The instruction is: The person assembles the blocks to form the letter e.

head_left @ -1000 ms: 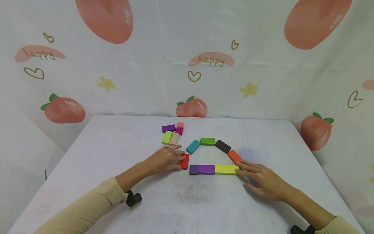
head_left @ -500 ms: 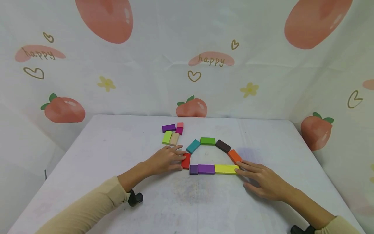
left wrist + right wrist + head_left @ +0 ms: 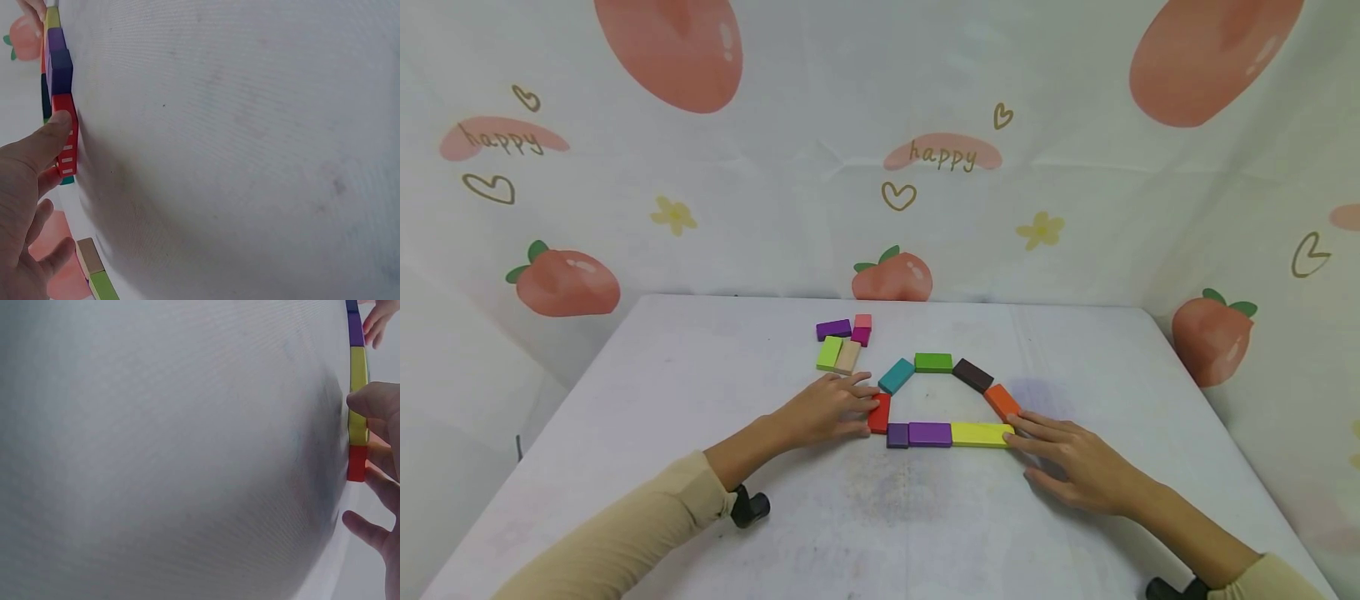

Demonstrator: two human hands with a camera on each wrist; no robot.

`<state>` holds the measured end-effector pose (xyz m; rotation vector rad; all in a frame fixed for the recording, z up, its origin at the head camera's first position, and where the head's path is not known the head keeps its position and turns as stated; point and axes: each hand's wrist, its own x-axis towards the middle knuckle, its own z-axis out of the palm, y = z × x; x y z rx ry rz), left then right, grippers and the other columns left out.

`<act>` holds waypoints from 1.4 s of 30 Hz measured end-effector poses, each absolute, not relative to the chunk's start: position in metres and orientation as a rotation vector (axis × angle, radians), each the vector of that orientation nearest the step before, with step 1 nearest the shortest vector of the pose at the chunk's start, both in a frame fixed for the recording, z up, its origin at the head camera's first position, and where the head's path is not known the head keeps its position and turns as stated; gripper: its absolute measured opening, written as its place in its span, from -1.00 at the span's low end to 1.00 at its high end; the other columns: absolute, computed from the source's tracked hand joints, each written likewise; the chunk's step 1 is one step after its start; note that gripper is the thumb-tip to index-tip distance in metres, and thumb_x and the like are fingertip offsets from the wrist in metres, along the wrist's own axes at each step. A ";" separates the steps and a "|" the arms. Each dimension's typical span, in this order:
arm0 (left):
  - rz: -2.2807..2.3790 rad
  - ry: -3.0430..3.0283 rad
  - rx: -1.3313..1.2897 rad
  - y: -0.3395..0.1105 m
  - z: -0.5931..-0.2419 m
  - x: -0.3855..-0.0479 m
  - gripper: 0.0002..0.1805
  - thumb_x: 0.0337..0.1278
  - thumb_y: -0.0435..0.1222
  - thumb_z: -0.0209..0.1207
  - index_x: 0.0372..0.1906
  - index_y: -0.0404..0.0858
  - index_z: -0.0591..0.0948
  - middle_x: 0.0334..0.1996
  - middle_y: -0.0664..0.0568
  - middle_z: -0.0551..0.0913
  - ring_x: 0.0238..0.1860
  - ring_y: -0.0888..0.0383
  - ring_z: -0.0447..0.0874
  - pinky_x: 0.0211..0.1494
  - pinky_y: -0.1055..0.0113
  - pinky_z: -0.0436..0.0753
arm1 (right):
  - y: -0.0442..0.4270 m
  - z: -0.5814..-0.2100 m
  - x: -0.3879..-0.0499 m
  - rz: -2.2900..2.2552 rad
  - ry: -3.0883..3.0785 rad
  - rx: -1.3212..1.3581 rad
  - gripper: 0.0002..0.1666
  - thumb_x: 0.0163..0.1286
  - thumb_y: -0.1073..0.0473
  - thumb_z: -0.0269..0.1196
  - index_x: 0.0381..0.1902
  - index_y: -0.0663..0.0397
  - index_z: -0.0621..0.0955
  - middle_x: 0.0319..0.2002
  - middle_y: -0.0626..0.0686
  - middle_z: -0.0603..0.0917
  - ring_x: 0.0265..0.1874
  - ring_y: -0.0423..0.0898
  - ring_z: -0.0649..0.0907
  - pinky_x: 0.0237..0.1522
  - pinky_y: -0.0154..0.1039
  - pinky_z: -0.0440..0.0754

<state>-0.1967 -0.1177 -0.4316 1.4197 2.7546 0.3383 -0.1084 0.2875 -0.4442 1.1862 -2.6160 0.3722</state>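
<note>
In the head view, my left hand (image 3: 822,410) holds a red block (image 3: 880,414) between thumb and finger at its left side. The left wrist view shows the thumb against this red block (image 3: 69,147). The block's lower right corner is beside a small dark purple block (image 3: 897,436), which adjoins a purple block (image 3: 929,434) and a long yellow block (image 3: 977,434). My right hand (image 3: 1078,467) lies with spread fingers, fingertips touching the yellow block's right end and the orange block (image 3: 1002,402); its thumb is on the table.
A teal block (image 3: 897,377), green block (image 3: 933,362) and dark brown block (image 3: 972,375) form an arch behind the row. Several loose blocks, among them a lime one (image 3: 829,352) and a beige one (image 3: 847,357), lie at the back left. A patterned cloth hangs behind the table (image 3: 715,358).
The red block and my left hand have shifted slightly right, bringing the block closer to the small dark purple one and the teal one. My right hand has stayed in place.
</note>
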 end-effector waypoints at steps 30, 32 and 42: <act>0.547 2.905 1.362 -0.133 -0.420 -0.215 -0.51 0.17 -0.15 0.37 0.17 -0.27 0.66 0.10 -0.05 0.69 0.28 -0.04 0.54 0.25 -0.06 0.54 | 0.287 -0.444 -0.109 0.357 -2.616 1.187 -0.33 0.12 0.12 0.47 0.24 -0.08 0.63 0.31 0.06 0.55 0.26 0.07 0.55 -0.01 0.14 0.65; 0.562 2.940 1.312 -0.137 -0.419 -0.222 -0.52 0.19 -0.21 0.36 0.19 -0.29 0.64 0.13 -0.09 0.67 0.28 -0.07 0.53 0.25 -0.08 0.53 | 0.287 -0.444 -0.109 0.359 -2.617 1.185 -0.32 0.10 0.13 0.48 0.24 -0.07 0.63 0.31 0.07 0.55 0.26 0.07 0.55 0.00 0.14 0.65; 0.486 2.915 1.081 -0.149 -0.419 -0.253 -0.53 0.34 -0.26 0.22 0.29 -0.32 0.54 0.34 -0.15 0.47 0.45 -0.21 0.26 0.34 -0.15 0.39 | 0.287 -0.444 -0.108 0.351 -2.640 1.173 -0.33 0.10 0.13 0.48 0.23 -0.07 0.64 0.31 0.06 0.55 0.27 0.07 0.54 0.00 0.14 0.65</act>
